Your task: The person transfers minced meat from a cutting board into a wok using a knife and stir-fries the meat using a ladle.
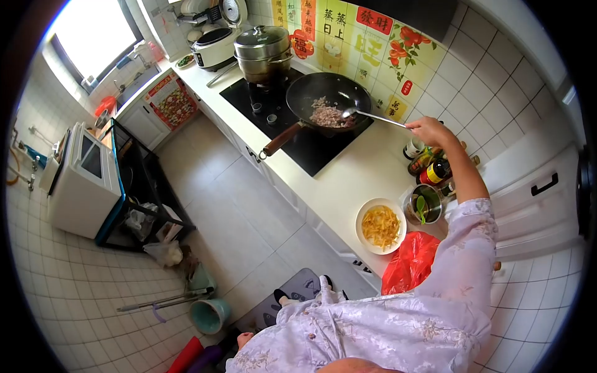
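My right hand (429, 132) is closed around the handle of a long-handled metal spoon (380, 117). The spoon's head rests at the chopped, pinkish-brown meat (328, 114) inside a black wok (348, 88). That wok sits on the black cooktop (311, 156), its wooden handle (283, 140) pointing toward the floor side. Low in the view, a small part of what looks like my left hand (245, 339) shows beside my clothing; its fingers cannot be made out. A white bowl (359, 225) with yellow-orange shreds stands on the counter, near a metal pot (429, 214) holding a green spoon.
A lidded steamer pot (263, 51) occupies the other burner, with a rice cooker (214, 50) beyond it. Sauce bottles (435, 171) line the wall below my right arm. A red plastic bag (410, 264) lies at the counter's near end. A green bucket (209, 316) stands on the floor.
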A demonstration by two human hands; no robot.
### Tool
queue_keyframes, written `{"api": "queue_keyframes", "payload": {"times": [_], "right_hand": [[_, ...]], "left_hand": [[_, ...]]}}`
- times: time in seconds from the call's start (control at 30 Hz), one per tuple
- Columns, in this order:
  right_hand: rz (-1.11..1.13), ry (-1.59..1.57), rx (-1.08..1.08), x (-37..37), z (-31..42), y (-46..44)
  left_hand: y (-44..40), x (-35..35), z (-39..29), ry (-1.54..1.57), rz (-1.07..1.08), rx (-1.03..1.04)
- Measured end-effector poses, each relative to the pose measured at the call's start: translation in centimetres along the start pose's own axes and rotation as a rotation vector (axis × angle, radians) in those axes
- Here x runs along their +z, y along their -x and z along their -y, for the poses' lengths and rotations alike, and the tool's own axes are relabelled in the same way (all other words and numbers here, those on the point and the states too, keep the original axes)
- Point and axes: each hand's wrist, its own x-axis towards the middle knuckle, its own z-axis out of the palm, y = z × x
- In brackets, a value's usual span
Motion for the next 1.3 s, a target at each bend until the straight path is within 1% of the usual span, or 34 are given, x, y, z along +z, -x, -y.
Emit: {"api": "queue_keyframes", "payload": {"times": [0.03,0.13,0.2,0.23,0.3,0.33,0.37,0.4,0.47,0.5,0.53,0.57,0.6,0.63,0.67,0.7,0.77,0.8,0.87,0.9,1.03,1.07,1.1,1.13,1.2,1.23,1.3], "right_hand": [[0.048,0.062,-0.033,-0.3,-0.5,-0.1],[0.069,0.038,-0.048,2.0,1.1,-1.0],[0.019,-0.071,0.023,3.8,3.2,-2.0],[0.013,-0.077,0.016,4.5,3.5,-3.1],[-0.043,-0.215,0.032,6.1,3.2,-5.6],[-0.038,-0.217,0.033,7.6,2.8,-7.5],[-0.139,-0.187,-0.043,9.2,2.2,-9.9],[-0.237,-0.156,-0.118,10.2,2.0,-11.1],[-0.229,-0.123,-0.085,10.9,2.7,-11.0],[-0.205,-0.125,-0.077,11.6,2.2,-10.9],[-0.183,-0.126,-0.068,12.2,1.5,-10.5],[-0.151,-0.099,-0.063,11.2,1.3,-8.7],[-0.086,-0.156,-0.010,9.3,0.9,-6.9],[-0.021,-0.212,0.044,6.5,1.0,-4.7],[-0.013,-0.110,0.044,4.3,0.0,-3.8],[-0.005,-0.011,0.041,2.3,-0.7,-3.0],[-0.031,0.087,0.001,-1.7,-0.2,-0.9],[-0.032,0.092,0.004,-2.5,0.0,-0.6],[0.013,0.215,0.019,-4.0,0.4,-0.2],[0.068,0.258,0.004,-4.5,1.8,0.4],[0.076,0.185,-0.001,0.7,0.8,-3.1],[-0.001,0.125,-0.022,2.4,0.5,-4.1],[-0.080,0.059,-0.047,3.6,0.2,-5.2],[-0.083,0.056,-0.053,4.0,0.5,-5.9],[-0.075,-0.114,0.049,4.7,1.0,-6.8],[-0.068,-0.114,0.046,5.6,0.8,-7.5],[-0.136,-0.130,0.050,7.3,0.8,-8.6]], "left_hand": [[0.0,0.0,0.0,0.000,0.000,0.000],[0.2,0.1,-0.4,-0.074,-0.014,-0.014],[0.1,-0.3,-1.0,-0.124,-0.032,-0.018],[-0.2,-0.5,-1.6,-0.120,-0.042,-0.015],[0.5,-0.4,-3.0,-0.088,-0.048,-0.008],[1.0,-0.5,-3.2,-0.077,-0.048,-0.008],[0.9,-0.3,-3.0,-0.044,-0.029,-0.005],[2.1,-0.7,-4.4,0.017,-0.025,-0.009],[7.7,-2.6,-11.3,0.139,-0.019,-0.018],[5.3,-1.3,-8.4,0.141,-0.024,-0.031],[4.2,-0.4,-7.2,0.144,-0.030,-0.044],[2.8,0.5,-5.5,0.153,-0.040,-0.062],[1.7,1.0,-3.8,0.151,-0.032,-0.058],[1.3,1.3,-2.9,0.022,-0.014,0.040],[0.9,1.5,-2.2,-0.106,-0.009,0.140],[0.9,1.7,-1.6,-0.135,-0.015,0.159],[0.8,1.7,-2.0,-0.123,-0.014,0.126],[0.7,1.8,-2.3,-0.116,-0.011,0.112],[0.6,1.6,-3.1,-0.095,-0.012,0.086],[0.7,1.3,-3.6,-0.088,-0.011,0.082],[2.0,-0.1,-7.4,-0.001,-0.013,0.065],[3.9,-1.1,-10.4,0.049,-0.002,0.046],[5.9,-2.3,-13.5,0.163,0.035,-0.017],[5.7,-2.4,-13.6,0.166,0.028,-0.017],[5.6,-2.6,-12.6,0.123,-0.018,0.032],[5.4,-2.7,-12.0,0.080,-0.001,0.055],[6.2,-2.6,-11.9,0.110,-0.017,0.024]]}}
